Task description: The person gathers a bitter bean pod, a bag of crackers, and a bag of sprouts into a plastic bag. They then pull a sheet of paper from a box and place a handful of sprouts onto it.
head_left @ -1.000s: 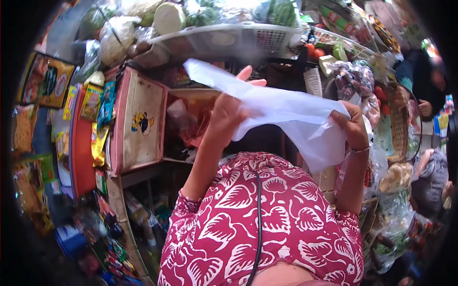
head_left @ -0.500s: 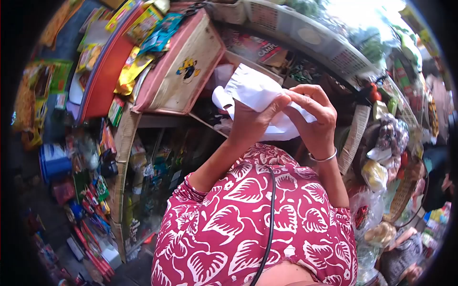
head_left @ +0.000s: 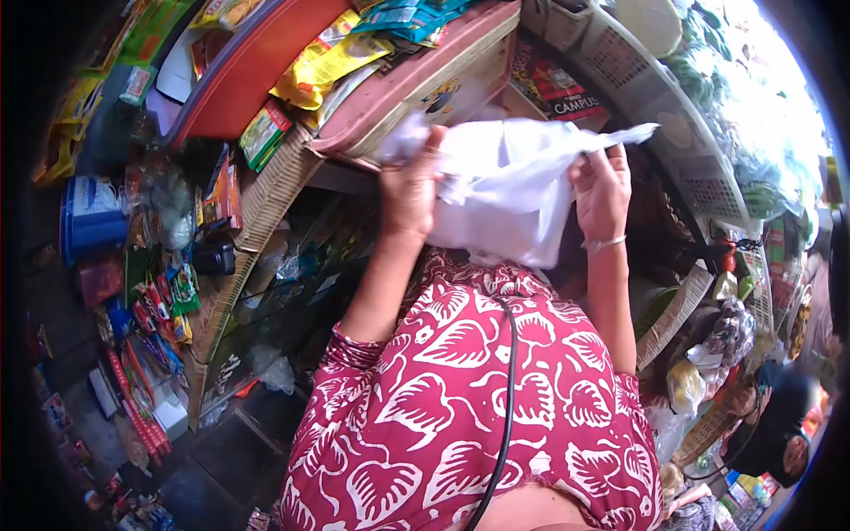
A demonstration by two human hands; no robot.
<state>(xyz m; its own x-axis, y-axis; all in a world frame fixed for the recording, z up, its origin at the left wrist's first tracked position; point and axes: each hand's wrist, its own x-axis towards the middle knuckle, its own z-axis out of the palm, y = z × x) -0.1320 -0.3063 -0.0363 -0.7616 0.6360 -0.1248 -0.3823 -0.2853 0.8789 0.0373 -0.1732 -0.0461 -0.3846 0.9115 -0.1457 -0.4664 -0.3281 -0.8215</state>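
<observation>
A white plastic bag [head_left: 509, 190] is stretched out between my two hands in front of my chest. My left hand [head_left: 413, 190] is closed round its left side, where a bunched end sticks up past the fingers and is blurred. On the other side my right hand [head_left: 604, 193] pinches the bag's upper right part, and a twisted strip of plastic points out to the right above the fingers. The bag's lower edge hangs close to my patterned red top. What is inside the bag is hidden.
A pink-edged box [head_left: 425, 80] and a red tub [head_left: 257, 66] with yellow and blue packets stand at the upper left. White plastic baskets [head_left: 660, 97] line the upper right. A woven-edged shelf [head_left: 257, 221] runs down the left. A person [head_left: 784, 420] is at the lower right.
My hands have moved apart, and the crumpled white bag is now spread wide between them. The view has shifted, so the box sits higher and farther right.
</observation>
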